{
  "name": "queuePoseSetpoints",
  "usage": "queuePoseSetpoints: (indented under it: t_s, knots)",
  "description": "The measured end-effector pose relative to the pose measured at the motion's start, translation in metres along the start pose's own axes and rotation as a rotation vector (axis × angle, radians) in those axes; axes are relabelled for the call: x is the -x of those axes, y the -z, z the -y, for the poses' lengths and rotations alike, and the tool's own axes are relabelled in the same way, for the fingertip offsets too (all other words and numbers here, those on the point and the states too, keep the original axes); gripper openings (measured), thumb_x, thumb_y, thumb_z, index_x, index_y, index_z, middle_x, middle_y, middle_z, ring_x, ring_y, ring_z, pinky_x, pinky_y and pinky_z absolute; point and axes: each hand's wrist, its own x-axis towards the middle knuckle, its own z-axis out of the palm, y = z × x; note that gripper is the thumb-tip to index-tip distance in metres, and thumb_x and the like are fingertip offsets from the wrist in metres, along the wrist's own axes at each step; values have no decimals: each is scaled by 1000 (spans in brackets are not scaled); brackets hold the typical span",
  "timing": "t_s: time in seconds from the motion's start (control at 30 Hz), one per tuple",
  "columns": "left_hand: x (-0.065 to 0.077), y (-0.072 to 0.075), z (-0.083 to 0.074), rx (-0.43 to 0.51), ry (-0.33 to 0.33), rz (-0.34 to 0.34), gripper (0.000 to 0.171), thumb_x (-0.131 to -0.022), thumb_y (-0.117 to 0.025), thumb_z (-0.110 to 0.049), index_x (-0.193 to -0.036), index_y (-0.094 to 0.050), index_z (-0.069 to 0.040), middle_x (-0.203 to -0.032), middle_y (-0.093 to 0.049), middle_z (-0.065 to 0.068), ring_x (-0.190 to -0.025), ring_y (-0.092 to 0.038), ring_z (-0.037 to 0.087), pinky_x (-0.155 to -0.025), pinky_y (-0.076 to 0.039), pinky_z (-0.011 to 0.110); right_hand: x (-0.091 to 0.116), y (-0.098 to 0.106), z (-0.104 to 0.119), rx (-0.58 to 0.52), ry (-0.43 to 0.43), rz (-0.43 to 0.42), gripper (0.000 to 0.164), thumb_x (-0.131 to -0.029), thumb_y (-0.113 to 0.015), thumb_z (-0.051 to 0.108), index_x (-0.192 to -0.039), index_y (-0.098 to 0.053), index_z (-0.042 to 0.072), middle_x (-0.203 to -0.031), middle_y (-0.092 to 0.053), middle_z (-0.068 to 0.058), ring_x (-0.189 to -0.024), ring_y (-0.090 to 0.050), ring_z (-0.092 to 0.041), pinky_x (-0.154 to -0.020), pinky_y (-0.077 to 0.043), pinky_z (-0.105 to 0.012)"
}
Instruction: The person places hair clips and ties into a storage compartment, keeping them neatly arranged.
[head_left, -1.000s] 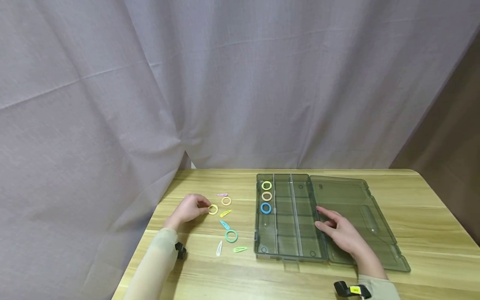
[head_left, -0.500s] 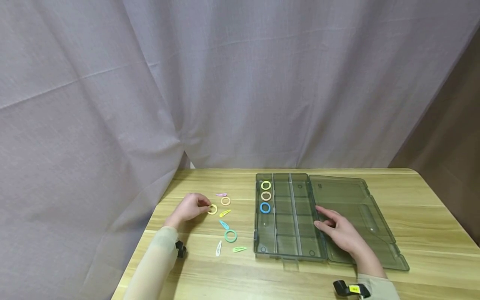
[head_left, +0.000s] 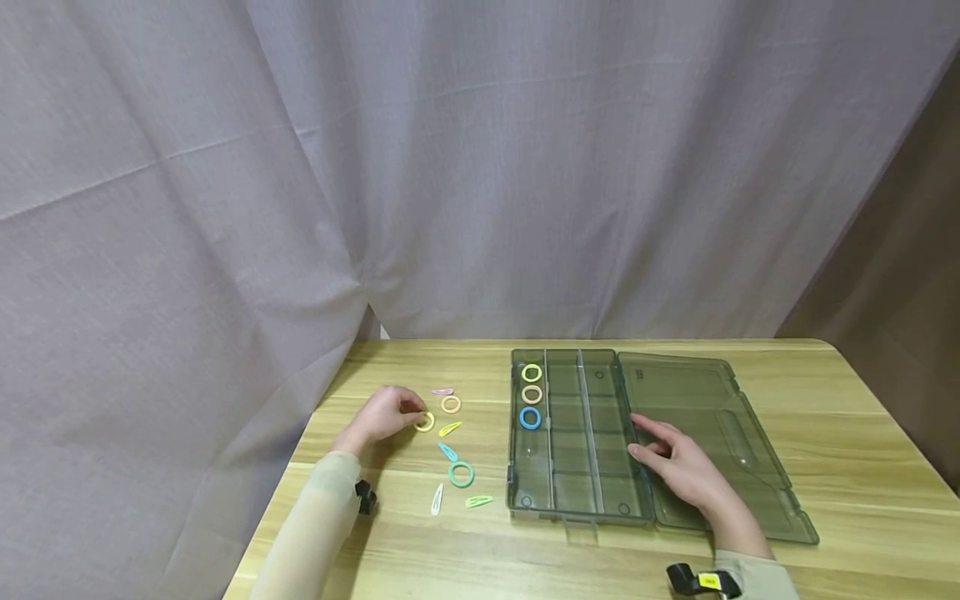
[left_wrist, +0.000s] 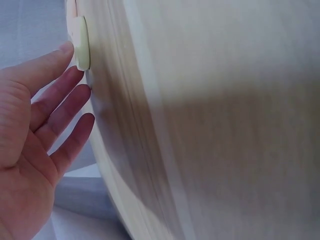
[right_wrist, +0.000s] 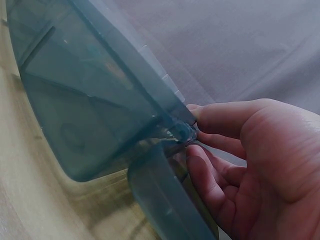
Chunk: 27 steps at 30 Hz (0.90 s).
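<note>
My left hand point(head_left: 386, 414) is at a pale yellow ring-shaped hair tie point(head_left: 430, 423) on the left of the table, thumb and fingers at its rim. In the left wrist view the thumb point(left_wrist: 60, 52) meets the hair tie point(left_wrist: 82, 45), while the other fingers reach out loosely. A smoky plastic divided box point(head_left: 570, 450) stands at the centre right, its lid laid back flat. My right hand point(head_left: 678, 467) touches the hinge side of the box with thumb and fingertips. Inside the left column lie a yellow-green hair tie point(head_left: 532, 372), a peach one point(head_left: 532, 394) and a blue one point(head_left: 530, 417).
Between hand and box lie a peach hair tie point(head_left: 451, 404), a green hair tie point(head_left: 461, 474) and several snap hair clips, among them a pink one point(head_left: 442, 391), a blue one point(head_left: 447, 452) and a white one point(head_left: 437, 499). A grey curtain point(head_left: 480, 167) hangs behind the table.
My left hand has shifted slightly rightward, its fingertips now further over the yellow hair tie. The right hand keeps its place at the box.
</note>
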Motion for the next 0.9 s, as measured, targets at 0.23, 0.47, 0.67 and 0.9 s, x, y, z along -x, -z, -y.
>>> queuePoseSetpoints:
  t_s: [0.23,0.47,0.67,0.9]
  knots:
    - [-2,-1,-2,-3,-11,1,8,-90,-87,-8,-95,-82,-10,-89,-77,-6,-81,-67,5,-81,-58,32,1,0,1,-1,10,2,71,-107,-68,37,-163,-41,3,-147,-54,-24,-112,-60,-25,-88,-50,-39]
    - [-4,-1,-3,-43,-29,10,8,-89,-87,-8,-95,-82,-10,-89,-77,-6,-80,-66,5,-81,-58,31,1,-1,1,-6,-1,0,70,-107,-69,35,-163,-41,4,-149,-53,-23,-113,-60,-26,-90,-49,-40]
    - [-8,0,-4,-82,-44,24,8,-89,-87,-9,-95,-82,-11,-89,-77,-5,-81,-68,6,-81,-58,33,1,1,1,-12,-3,0,71,-107,-69,36,-164,-41,5,-150,-52,-23,-115,-60,-27,-90,-50,-41]
    - [-7,0,-3,-115,-2,28,9,-88,-88,-9,-95,-84,-12,-93,-80,-4,-92,-73,16,-92,-59,43,2,0,2,-14,-12,7,70,-107,-68,35,-164,-41,5,-147,-54,-22,-115,-60,-28,-91,-50,-41]
